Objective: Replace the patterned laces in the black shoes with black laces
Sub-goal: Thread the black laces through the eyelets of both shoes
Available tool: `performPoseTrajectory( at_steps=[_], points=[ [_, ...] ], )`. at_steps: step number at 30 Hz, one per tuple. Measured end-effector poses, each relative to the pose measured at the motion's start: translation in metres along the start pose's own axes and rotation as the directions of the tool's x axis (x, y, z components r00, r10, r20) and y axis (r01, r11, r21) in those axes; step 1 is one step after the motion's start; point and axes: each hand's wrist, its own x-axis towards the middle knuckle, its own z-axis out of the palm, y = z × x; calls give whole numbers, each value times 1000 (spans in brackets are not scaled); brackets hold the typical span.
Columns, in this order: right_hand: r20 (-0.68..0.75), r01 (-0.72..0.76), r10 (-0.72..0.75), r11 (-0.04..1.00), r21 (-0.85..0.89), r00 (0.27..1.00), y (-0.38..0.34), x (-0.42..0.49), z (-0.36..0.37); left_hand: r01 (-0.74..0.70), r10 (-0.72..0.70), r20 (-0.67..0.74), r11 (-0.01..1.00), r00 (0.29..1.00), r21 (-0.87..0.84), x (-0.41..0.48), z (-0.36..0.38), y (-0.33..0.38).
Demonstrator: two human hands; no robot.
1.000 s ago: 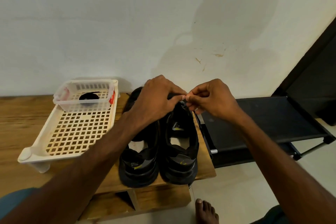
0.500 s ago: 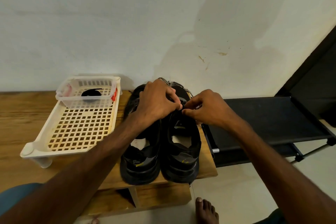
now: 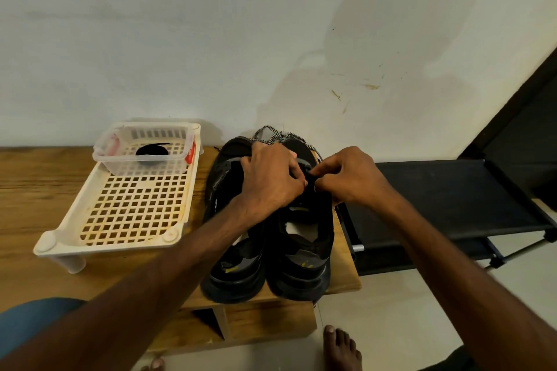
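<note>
- Two shoes, both black, stand side by side on the wooden table (image 3: 30,190): left shoe (image 3: 232,253) and right shoe (image 3: 301,259). Their sides touch. Heels face the person, toes point to the wall (image 3: 180,39) at 12 o'clock.
- Patterned laces (image 3: 271,135), black-and-white, lie in loose loops over the toe ends, at 12 o'clock from both hands. One strand runs down the right shoe's outer edge toward the right hand.
- Left hand (image 3: 271,181) reaches across the left shoe, back up. Its fingers are curled, and their tips press on the upper front of the right shoe.
- Right hand (image 3: 349,178) sits at 3 o'clock of the left hand. Its fingers are curled, with thumb and forefinger pinched on a small dark bit of the right shoe's front.
- Fingertips of the two hands almost meet. Whether the pinched bit is lace or shoe edge, I cannot tell.
- Black lace (image 3: 150,150) lies coiled inside a clear basket (image 3: 144,166).
- Clear basket sits on the far end of a white lattice tray (image 3: 129,214), at 9 o'clock from the shoes, on the same table.
- Black rack (image 3: 437,199) stands at 3 o'clock, just beside the table's end and lower than it.
- Bare foot (image 3: 342,349) rests on the floor (image 3: 407,310) at 6 o'clock from the right shoe.
</note>
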Motion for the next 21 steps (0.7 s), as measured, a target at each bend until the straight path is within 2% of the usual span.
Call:
performPoseTrajectory(
  at_steps=[13,21],
  points=[
    [16,-1,1,999,46,1000,1,0,0,10,-8,-43,1000,999,28,0,8,2],
    [102,-64,49,986,151,994,1,-2,-3,5,-6,31,1000,1000,11,-2,0,5]
  ],
)
